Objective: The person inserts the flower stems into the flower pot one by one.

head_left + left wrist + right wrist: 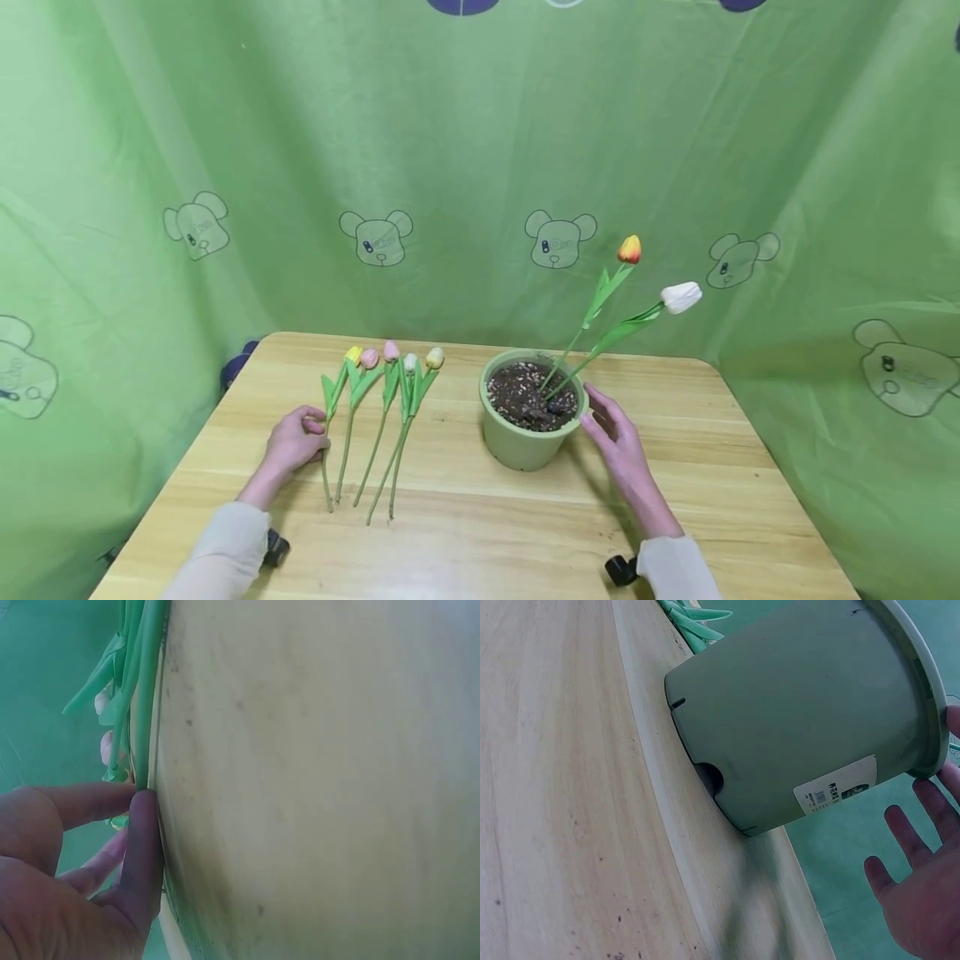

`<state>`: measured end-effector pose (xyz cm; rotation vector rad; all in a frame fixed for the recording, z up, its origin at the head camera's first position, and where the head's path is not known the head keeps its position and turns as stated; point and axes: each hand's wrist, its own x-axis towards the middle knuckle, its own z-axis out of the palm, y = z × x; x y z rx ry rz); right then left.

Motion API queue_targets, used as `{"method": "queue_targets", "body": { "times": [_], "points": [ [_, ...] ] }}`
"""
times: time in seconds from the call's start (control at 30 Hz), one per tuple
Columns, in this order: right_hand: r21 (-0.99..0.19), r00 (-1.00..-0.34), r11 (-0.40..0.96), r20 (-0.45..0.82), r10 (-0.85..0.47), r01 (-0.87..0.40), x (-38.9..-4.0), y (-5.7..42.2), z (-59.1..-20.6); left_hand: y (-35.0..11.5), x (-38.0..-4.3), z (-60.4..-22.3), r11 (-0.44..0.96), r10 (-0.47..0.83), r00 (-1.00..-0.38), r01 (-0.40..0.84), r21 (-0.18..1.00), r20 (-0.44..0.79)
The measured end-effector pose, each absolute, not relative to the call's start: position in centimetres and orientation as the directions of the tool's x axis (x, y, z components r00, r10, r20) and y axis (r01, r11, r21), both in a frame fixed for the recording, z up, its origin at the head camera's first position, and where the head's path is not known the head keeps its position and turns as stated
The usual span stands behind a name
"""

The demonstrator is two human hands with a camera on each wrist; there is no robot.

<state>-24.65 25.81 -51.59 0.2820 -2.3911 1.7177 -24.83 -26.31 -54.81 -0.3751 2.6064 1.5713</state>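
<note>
My left hand (294,440) pinches the stem of the leftmost artificial tulip, a yellow one (353,356), between thumb and forefinger; the left wrist view shows that pinch close up. Beside it lie two pink tulips (370,358), a white tulip (410,363) and a cream tulip (435,358), stems toward me. A green flowerpot (517,450) filled with dark soil (513,396) stands right of them. Two tulips lean rightward out of it, one orange-red (629,250), one white (681,297). My right hand (621,442) touches the pot's right rim, its fingers spread and loosely bent.
Everything rests on a light wooden table (450,558). A green curtain (465,167) printed with bear heads hangs behind it and at both sides. Black wrist devices (621,571) sit by both sleeves. The pot carries a white label (835,787).
</note>
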Motion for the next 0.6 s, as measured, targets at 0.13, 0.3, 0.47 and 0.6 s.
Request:
{"method": "queue_targets", "body": {
  "times": [0.13, 0.3, 0.47, 0.6],
  "points": [
    [-0.91, -0.965, 0.323, 0.259, -0.044, -0.259, -24.7, 25.9, -51.58, -26.17, -24.81, -54.8, 0.432, -0.191, -0.961, -0.264, 0.862, -0.199],
    [-0.908, -0.963, 0.325, 0.264, -0.046, -0.264, -24.77, 25.92, -51.6, -26.27, -24.72, -54.45, 0.401, -0.202, -0.957, -0.273, 0.875, -0.206],
    [-0.91, -0.966, 0.326, 0.255, -0.045, -0.255, -24.62, 26.04, -51.78, -26.28, -24.64, -54.14, 0.366, -0.214, -0.952, -0.286, 0.885, -0.22],
    [-0.912, -0.967, 0.322, 0.253, -0.043, -0.253, -24.72, 25.92, -51.75, -26.47, -24.65, -54.11, 0.333, -0.231, -0.945, -0.302, 0.893, -0.233]
  ]
}}
